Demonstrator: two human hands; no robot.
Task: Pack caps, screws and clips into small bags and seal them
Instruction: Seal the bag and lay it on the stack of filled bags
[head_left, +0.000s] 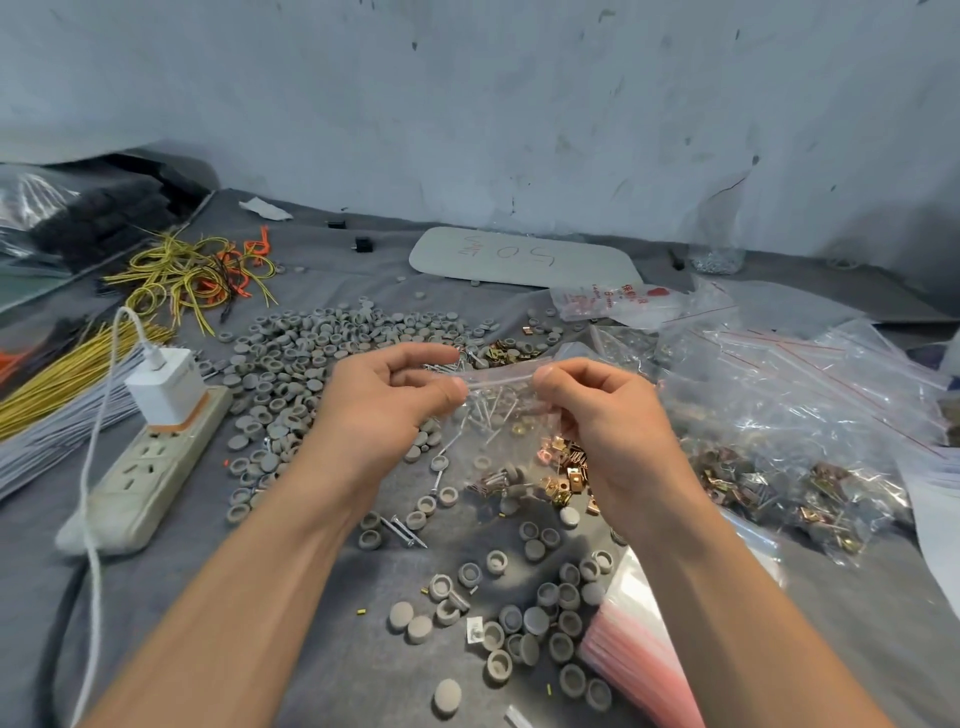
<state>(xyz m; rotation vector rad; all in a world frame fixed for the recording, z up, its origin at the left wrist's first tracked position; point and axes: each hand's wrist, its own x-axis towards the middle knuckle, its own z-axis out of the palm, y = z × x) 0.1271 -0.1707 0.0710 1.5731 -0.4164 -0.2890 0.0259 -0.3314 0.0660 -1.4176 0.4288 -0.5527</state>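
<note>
Pinched between thumb and forefinger of each hand, a small clear bag (501, 415) hangs in the air above the grey cloth-covered table (332, 654), its top strip stretched level between the two grips. Both hands are clamped on that strip: the left hand (387, 400) at its left end, the right hand (605, 415) at its right end, the thumbs facing each other a short way apart. Inside the bag, silver screws (491, 408) lie crossed near the top, with brass-coloured clips (563, 470) and grey caps lower down; whether the seal is fully pressed shut cannot be told. Under and behind the bag, loose grey caps (311, 343) spread in a wide heap across the cloth, with a smaller scatter of them nearer the person, among a few loose screws. A stack of flat pink-edged bags (639, 654) lies at the lower right, touching that scatter. To the right sits a pile of filled clear bags (779, 457). On the left lies a white power strip (150, 467) with a white charger (166, 389) plugged in, beside bundles of yellow and grey wires (57, 395). Farther back, tangled yellow and orange wires (202, 275) and a pale flat panel (524, 257) rest near the wall.
</note>
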